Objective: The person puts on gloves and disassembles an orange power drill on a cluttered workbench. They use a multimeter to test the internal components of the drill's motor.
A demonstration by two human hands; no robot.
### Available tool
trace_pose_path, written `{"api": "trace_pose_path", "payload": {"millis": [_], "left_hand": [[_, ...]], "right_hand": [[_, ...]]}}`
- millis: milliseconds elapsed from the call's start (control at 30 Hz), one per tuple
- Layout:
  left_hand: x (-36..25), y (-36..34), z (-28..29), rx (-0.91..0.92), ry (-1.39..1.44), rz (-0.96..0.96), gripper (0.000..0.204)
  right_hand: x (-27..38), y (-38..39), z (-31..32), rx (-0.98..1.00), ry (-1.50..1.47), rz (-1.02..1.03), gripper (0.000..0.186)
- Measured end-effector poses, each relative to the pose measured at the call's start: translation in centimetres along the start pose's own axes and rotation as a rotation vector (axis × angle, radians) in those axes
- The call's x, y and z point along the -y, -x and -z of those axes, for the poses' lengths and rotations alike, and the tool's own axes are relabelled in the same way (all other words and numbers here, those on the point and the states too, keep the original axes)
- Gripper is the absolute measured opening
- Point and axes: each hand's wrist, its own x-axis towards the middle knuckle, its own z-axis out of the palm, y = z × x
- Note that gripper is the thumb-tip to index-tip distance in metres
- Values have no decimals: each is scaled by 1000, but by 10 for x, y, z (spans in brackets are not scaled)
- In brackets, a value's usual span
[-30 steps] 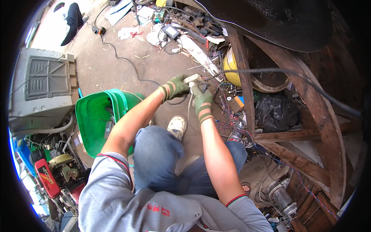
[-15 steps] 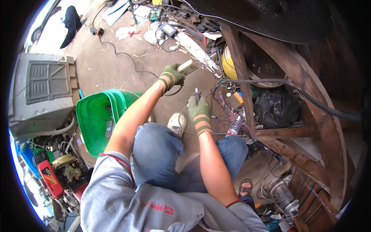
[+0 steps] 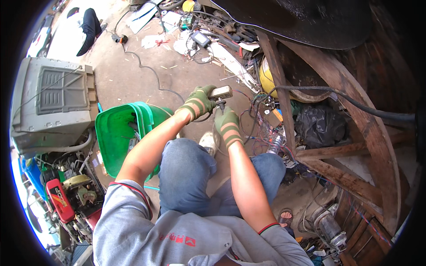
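In green gloves with tan bands, both my hands are close together over the floor. My left hand (image 3: 199,103) is closed round one end of a pale power strip (image 3: 222,92). A dark cord (image 3: 153,73) trails from near that hand across the floor. My right hand (image 3: 228,123) pinches a dark plug (image 3: 221,104) with its prongs toward the strip. The plug is right beside the strip's near side; whether its prongs touch or enter a socket I cannot tell.
Green bins (image 3: 102,146) stand left of my knee, near a grey plastic housing (image 3: 57,95) and a red engine (image 3: 60,201). A wooden frame (image 3: 277,66) rises at the right, before a black bag (image 3: 321,122). Tangled wires and scrap lie beside it. Another person (image 3: 90,29) is at the far left.
My hands have come together: the left moved slightly nearer with the power strip, now turned more level. The right brought the plug up against it. The view has shifted slightly.
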Motion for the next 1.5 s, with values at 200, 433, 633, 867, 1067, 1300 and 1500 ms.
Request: {"api": "trace_pose_path", "payload": {"millis": [200,433,633,867,1067,1300,1500], "left_hand": [[3,8,3,23,-127,-42,60],[27,-10,-15,68,-105,-38,48],[107,-54,-67,46,-227,-40,49],[-31,-4,24,318,-257,-12,54],[-337,171,253,777,-306,-259,42],[-637,157,299,242,-233,-875,69],[-716,98,240,258,-890,-789,125]], "right_hand": [[1,-8,-10,10,-82,-2,43],[-13,-20,-31,31,-51,-8,46],[-27,-2,-27,-54,-93,145,47],[32,140,146,-31,-243,100,51],[128,298,270,-126,-379,232,49],[247,395,390,-680,-616,244,38],[298,343,456,-967,-63,91,99]]}}
